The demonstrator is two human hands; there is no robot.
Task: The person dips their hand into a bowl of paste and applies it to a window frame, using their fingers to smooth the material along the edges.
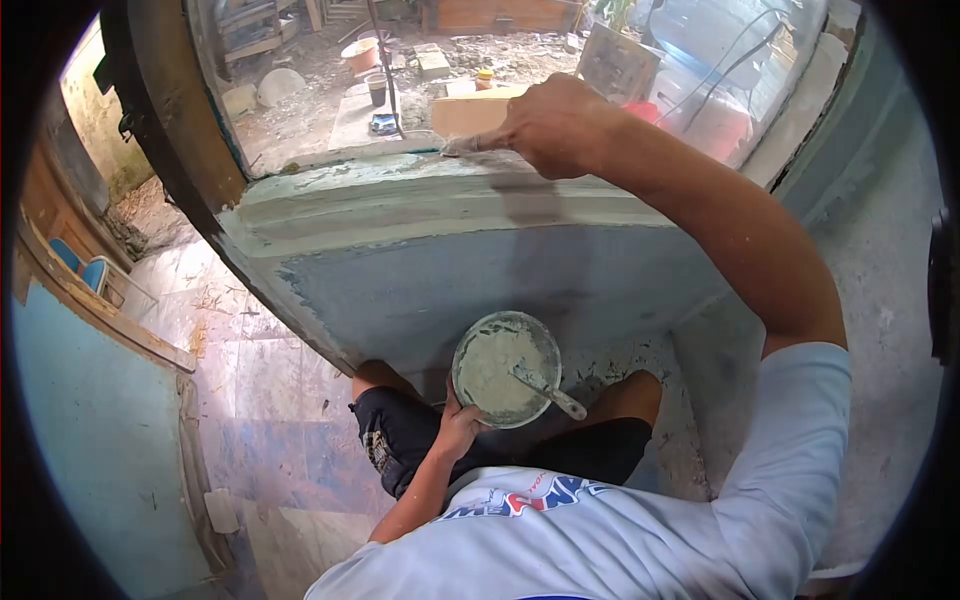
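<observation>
My left hand [459,428] grips the near-left rim of a round bowl [540,335], held above my lap. Pale, greenish-grey putty [490,372] coats the inside of the bowl. A putty knife with a smeared handle [566,403] rests in it, the handle sticking out over the right rim. My right hand [560,128] reaches forward to the window sill [400,205], closed around a putty-smeared putty knife [462,146]. Its pale tip touches the sill's back edge, by the window frame; its handle is mostly hidden by the fingers. Patchy pale filler covers the sill.
Beyond the window opening lie a bucket [362,54], a dark cup [376,90], a yellow-lidded jar [485,79] and a wooden board [465,112]. A dark wooden frame post [165,120] borders the sill at left. A blue chair [95,272] stands beyond the doorway.
</observation>
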